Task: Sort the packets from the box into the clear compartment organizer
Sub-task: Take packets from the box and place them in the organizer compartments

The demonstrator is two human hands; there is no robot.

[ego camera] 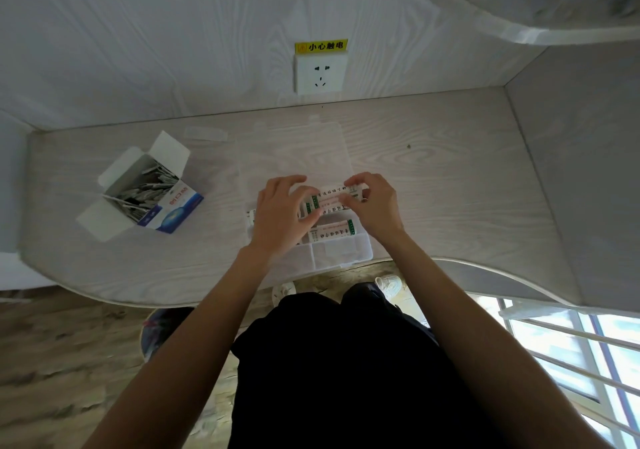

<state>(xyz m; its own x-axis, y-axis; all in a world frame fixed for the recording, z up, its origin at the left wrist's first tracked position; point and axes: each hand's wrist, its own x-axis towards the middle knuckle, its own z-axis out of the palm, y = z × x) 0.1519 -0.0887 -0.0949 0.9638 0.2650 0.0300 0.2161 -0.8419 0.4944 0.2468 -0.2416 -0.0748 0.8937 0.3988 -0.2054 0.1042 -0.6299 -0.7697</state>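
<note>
Packets (334, 196) held over the far compartments of the clear compartment organizer (341, 252), a small stack pinched at both ends. Left hand (281, 213) curled round the left end, thumb under; right hand (372, 202) pinching the right end between fingertips and thumb. Both grips closed on the stack, neither wide. Second packet group (331, 232) already lying in a compartment just nearer than the held stack. Nearest compartments looked bare. Organizer lid (294, 150) folded back flat beyond the organizer on the surface (450, 178).

Risks judged: stack longer than one compartment, likely to ride on a divider and sit proud, blocking the lid. Loose pinch at the ends could let the middle packets fan out and slide. Organizer sat at the surface's near edge; downward push might tip it off.

Box (149, 194) left of the organizer, well apart, flaps open, many packets inside. Wall socket (320, 73) beyond the organizer.
</note>
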